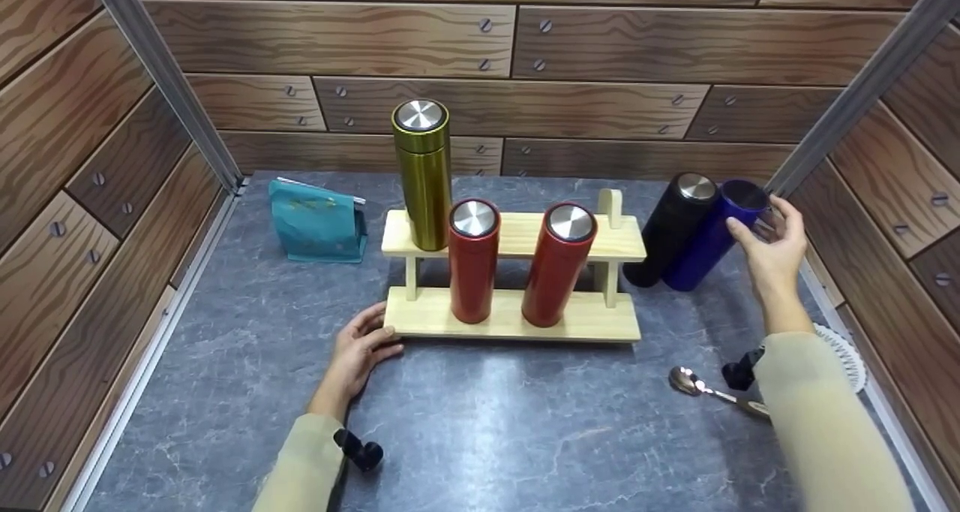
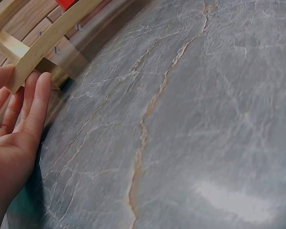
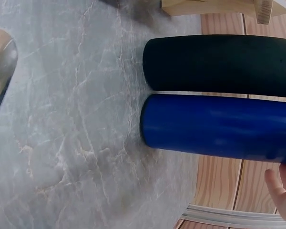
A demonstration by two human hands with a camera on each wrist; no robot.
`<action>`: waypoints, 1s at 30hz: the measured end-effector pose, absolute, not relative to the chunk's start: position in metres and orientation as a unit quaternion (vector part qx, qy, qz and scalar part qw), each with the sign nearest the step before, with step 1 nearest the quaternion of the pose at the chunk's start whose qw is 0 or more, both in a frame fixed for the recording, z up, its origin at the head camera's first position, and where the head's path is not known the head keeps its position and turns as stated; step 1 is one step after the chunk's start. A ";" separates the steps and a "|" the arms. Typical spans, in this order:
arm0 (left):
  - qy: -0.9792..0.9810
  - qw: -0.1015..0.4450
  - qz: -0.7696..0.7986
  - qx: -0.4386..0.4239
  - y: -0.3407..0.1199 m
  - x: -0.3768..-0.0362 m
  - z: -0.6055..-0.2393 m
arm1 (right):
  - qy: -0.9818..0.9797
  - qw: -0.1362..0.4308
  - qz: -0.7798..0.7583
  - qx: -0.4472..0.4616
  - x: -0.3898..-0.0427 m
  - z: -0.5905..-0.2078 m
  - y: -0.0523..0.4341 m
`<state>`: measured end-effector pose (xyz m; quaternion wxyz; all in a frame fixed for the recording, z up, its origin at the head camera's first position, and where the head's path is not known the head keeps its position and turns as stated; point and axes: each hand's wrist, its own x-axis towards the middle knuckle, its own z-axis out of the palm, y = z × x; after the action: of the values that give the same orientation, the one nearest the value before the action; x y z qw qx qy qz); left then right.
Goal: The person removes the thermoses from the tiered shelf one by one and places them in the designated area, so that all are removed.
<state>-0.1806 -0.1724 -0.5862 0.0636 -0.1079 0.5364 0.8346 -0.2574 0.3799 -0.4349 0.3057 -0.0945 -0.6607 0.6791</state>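
Observation:
At the left end of the two-tier wooden rack (image 1: 420, 313), my left hand (image 1: 360, 350) grips the corner of the lower shelf. In the left wrist view its thumb lies on the board and its fingers (image 2: 43, 95) below. Two red vacuum bottles (image 1: 474, 272) (image 1: 559, 272) stand on the lower shelf and a gold one (image 1: 426, 182) on the upper. Right of the rack stands a black bottle (image 1: 667, 230) beside a blue bottle (image 1: 701, 249). My right hand (image 1: 776, 260) holds the blue bottle near its top, thumb in front; the other fingertips are partly hidden.
A teal pouch (image 1: 319, 227) stands at the back left. Near the right sleeve lie a spoon (image 1: 686, 382) and a white ridged round item (image 1: 847, 354), partly covered by that sleeve. Wood-patterned walls (image 1: 525, 39) close off the back and sides.

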 end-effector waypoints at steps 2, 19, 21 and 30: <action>0.536 0.063 0.835 -0.109 -0.173 -0.180 -0.586 | -0.656 0.308 0.682 -0.097 -0.257 -0.440 0.384; 0.544 0.062 0.829 -0.114 -0.169 -0.179 -0.587 | -0.611 0.309 0.725 -0.082 -0.242 -0.453 0.395; 0.549 0.061 0.826 -0.114 -0.169 -0.179 -0.587 | -0.607 0.308 0.728 -0.079 -0.240 -0.452 0.394; 0.549 0.057 0.826 -0.116 -0.170 -0.181 -0.584 | -0.587 0.306 0.745 -0.082 -0.228 -0.444 0.387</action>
<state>-0.1811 -0.1702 -0.5840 0.0567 -0.1158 0.5494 0.8256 -0.2279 0.3866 -0.4438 0.3064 -0.0824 -0.5867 0.7451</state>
